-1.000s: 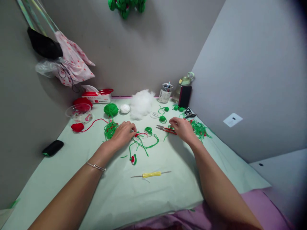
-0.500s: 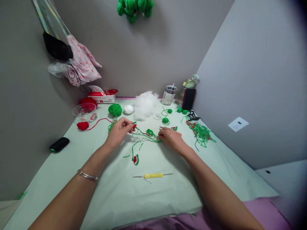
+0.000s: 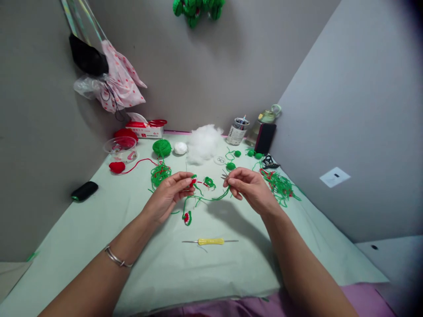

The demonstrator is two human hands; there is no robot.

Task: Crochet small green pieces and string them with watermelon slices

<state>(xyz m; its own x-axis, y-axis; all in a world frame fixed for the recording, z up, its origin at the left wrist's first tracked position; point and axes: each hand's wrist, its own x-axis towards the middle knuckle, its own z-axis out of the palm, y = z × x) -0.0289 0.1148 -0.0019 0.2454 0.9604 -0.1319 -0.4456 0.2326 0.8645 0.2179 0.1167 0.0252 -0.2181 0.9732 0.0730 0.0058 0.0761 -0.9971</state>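
1. Left hand: thumb and fingertips are pinched together on a small crocheted wedge in red and green, raised over the middle of the table.
2. Right hand: fingers are curled nearly closed around the scissors. The blades project towards the left hand; the grip on the handles is hidden. A green yarn tail hangs at the fingertips, apparently pinched as well.
3. Possible faults, as judged: blades closing too near the wedge could nick its stitches, and a slack or crossed tail could put the wrong strand between them. A pull on the looping yarn might drag the second wedge, which lies nearer the wearer and seems joined to it.
4. Edges and room: the double-ended crochet hook lies between that second wedge and the near table edge. The widest working space is towards the wearer. Beyond the hands, movement is narrowed by white stuffing; to the right, by a yarn tangle beside the pale wall.
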